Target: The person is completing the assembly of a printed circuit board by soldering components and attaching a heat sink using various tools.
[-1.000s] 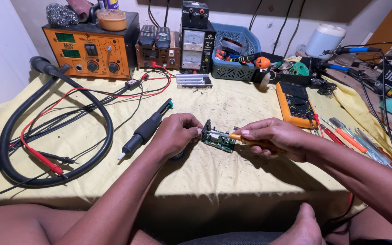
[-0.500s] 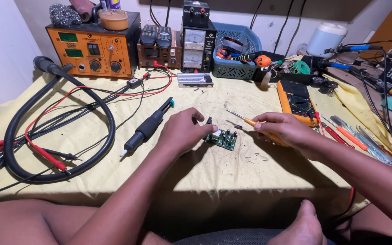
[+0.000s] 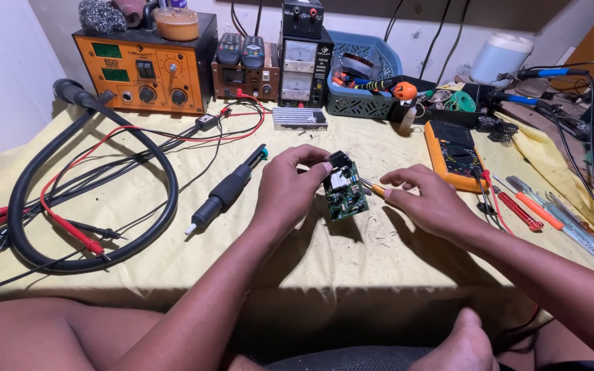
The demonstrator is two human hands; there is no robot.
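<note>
Left hand (image 3: 290, 189) tilts circuit board (image 3: 344, 194) upright; right hand (image 3: 429, 203) curls beside.

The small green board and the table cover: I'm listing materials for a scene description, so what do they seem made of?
The circuit board in the left hand looks like rigid green laminate, matte, studded with components. The table cover looks like pale yellow woven cloth, judging by its soft creases.

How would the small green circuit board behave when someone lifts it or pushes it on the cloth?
The circuit board probably stays stiff, since the left hand holds it tilted by one end without sagging. It seems light, as fingertips alone carry it. Its exposed components look fragile, and pushed on the yellow cloth it may snag.
</note>
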